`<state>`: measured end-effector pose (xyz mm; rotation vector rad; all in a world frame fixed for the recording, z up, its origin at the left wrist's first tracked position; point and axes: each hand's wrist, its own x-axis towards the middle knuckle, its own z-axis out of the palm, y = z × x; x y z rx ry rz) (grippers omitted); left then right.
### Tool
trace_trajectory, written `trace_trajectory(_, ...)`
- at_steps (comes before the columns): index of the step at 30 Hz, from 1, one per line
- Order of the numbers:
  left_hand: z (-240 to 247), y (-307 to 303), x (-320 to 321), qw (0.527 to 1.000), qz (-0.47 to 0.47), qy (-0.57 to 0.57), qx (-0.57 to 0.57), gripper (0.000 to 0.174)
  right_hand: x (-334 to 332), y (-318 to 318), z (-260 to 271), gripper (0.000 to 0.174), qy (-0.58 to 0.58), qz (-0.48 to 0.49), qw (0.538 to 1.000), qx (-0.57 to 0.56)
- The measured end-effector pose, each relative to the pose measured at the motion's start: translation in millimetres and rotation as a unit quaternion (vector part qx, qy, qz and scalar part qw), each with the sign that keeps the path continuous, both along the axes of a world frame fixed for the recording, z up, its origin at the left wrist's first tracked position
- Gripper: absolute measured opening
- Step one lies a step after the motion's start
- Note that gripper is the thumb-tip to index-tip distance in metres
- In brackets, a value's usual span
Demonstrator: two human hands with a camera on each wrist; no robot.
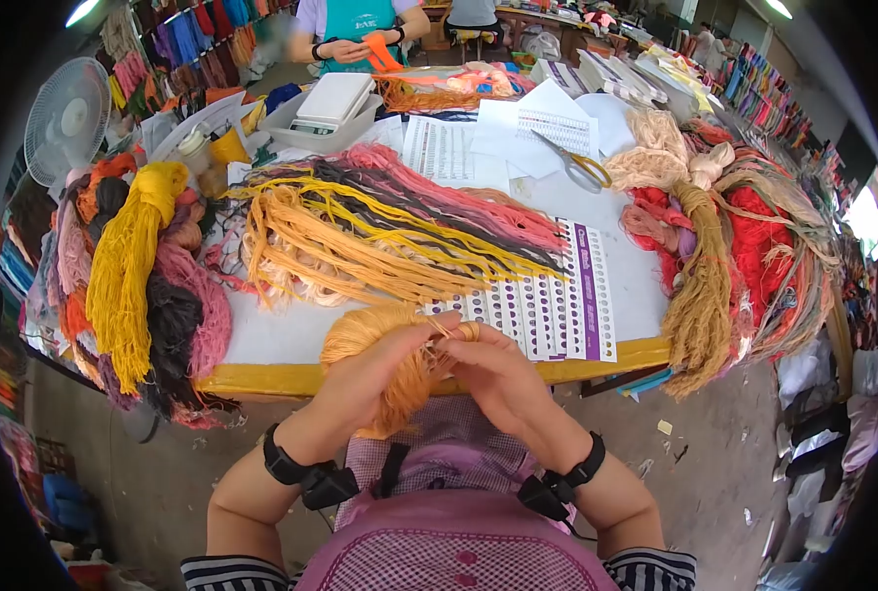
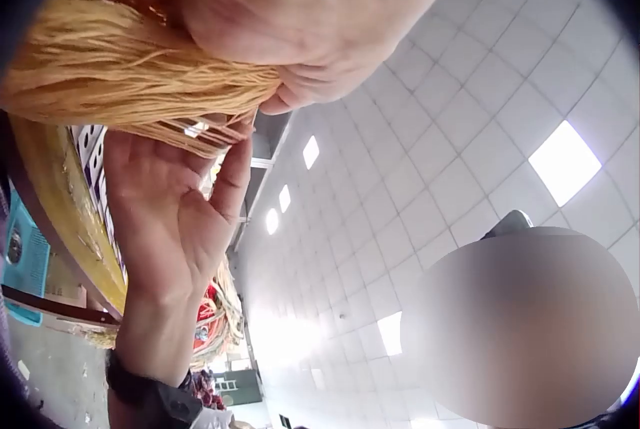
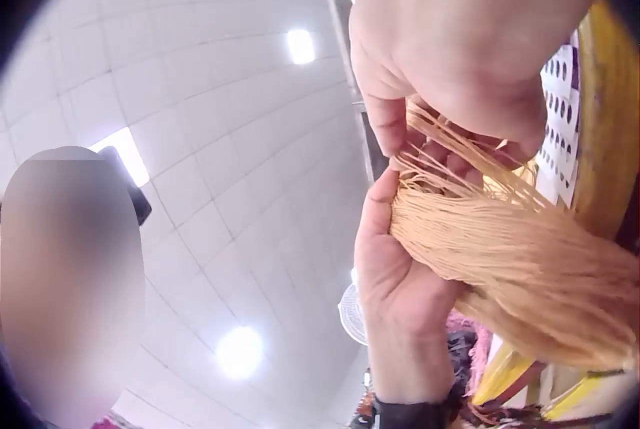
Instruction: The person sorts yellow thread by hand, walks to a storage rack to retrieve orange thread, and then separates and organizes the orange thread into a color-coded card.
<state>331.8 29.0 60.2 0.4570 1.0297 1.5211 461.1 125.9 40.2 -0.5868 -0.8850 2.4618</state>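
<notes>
A light-orange skein of thread (image 1: 385, 394) hangs over the near table edge in the head view. The left hand (image 1: 385, 369) grips it near its top, and the skein (image 3: 500, 244) crosses that palm in the right wrist view. The right hand (image 1: 498, 369) pinches a few strands drawn apart from the bundle, its fingertips close to the left thumb. In the left wrist view the right palm (image 2: 165, 214) faces the strands (image 2: 150, 74). Behind the hands, cut bundles of orange, yellow, black and pink thread (image 1: 360, 227) lie over punched white cards (image 1: 547, 315).
Scissors (image 1: 575, 163) and printed sheets (image 1: 449, 148) lie farther back. A scale (image 1: 332, 101) sits in a tray at the back left. Thread heaps hang at the left (image 1: 129, 266) and right (image 1: 700, 266). Another person (image 1: 360, 30) stands across the table; a fan (image 1: 65, 118) is at left.
</notes>
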Motion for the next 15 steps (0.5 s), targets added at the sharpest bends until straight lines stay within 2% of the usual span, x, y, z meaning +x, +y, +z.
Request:
trace_trajectory(1,2,-1,-1,1.0,-0.001,0.0,0.0,0.041,1,3,-5,0.012,0.0,-0.001,1.0,0.0)
trace_trajectory(3,6,-7,-13,0.998,0.047,0.033,-0.024,0.029,8,13,-19,0.011,0.203,0.072,0.967,-0.136)
trace_trajectory(4,6,-14,-33,0.993,0.104,-0.057,-0.011,0.021,21,19,-14,0.011,0.203,0.07,0.968,-0.126)
trace_trajectory(5,6,-25,-64,0.977,0.154,-0.145,0.005,0.018,39,26,-7,0.014,0.07,0.09,0.994,0.002)
trace_trajectory(6,2,-47,-98,0.955,0.262,0.133,-0.043,0.013,60,35,-2,0.017,-0.069,0.099,0.984,0.13)
trace_trajectory(7,-9,-61,-146,0.953,0.129,-0.224,0.157,0.017,82,48,-5,0.019,-0.154,0.102,0.96,0.211)
trace_trajectory(8,4,-76,-165,0.94,0.162,-0.253,0.163,0.023,105,62,-6,0.022,-0.24,0.103,0.922,0.287)
trace_trajectory(9,2,-98,-195,0.938,0.232,-0.214,0.143,0.025,127,74,1,0.022,-0.282,0.098,0.907,0.299)
trace_trajectory(10,-5,-125,-231,0.917,0.255,-0.264,0.159,0.026,151,85,9,0.023,-0.323,0.093,0.89,0.308)
trace_trajectory(12,-15,-177,-288,0.899,0.32,-0.229,0.191,0.023,199,115,11,0.02,-0.361,0.027,0.862,0.353)
trace_trajectory(14,-29,-222,-341,0.913,0.309,-0.162,0.209,0.023,246,142,22,0.017,-0.388,-0.052,0.86,0.328)
trace_trajectory(15,-34,-238,-356,0.91,0.335,-0.143,0.199,0.023,266,153,25,0.014,-0.409,-0.114,0.841,0.336)
